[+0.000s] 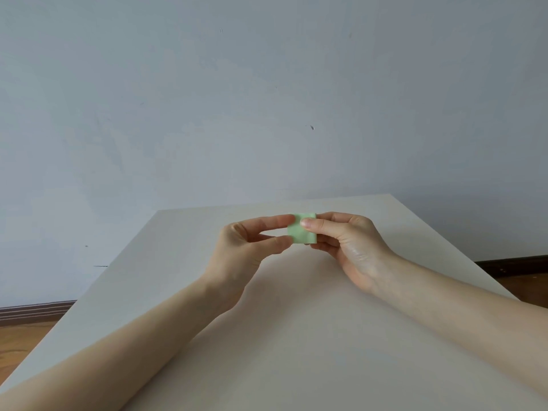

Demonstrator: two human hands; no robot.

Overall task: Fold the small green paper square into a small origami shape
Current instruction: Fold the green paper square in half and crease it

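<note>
A small pale green paper square (pixel 301 234) is held in the air above the far half of the table, between both hands. My left hand (pixel 249 247) pinches its left edge between thumb and forefinger. My right hand (pixel 347 241) grips its right side, with the thumb lying across the front of the paper and the fingers behind it. The paper looks flat and roughly square; its right edge is hidden behind my right thumb and fingers.
A plain off-white table (pixel 296 336) stretches from the near edge to a far edge close to a pale grey-blue wall (pixel 267 99). Wooden floor (pixel 17 342) and dark skirting show at the left and right sides.
</note>
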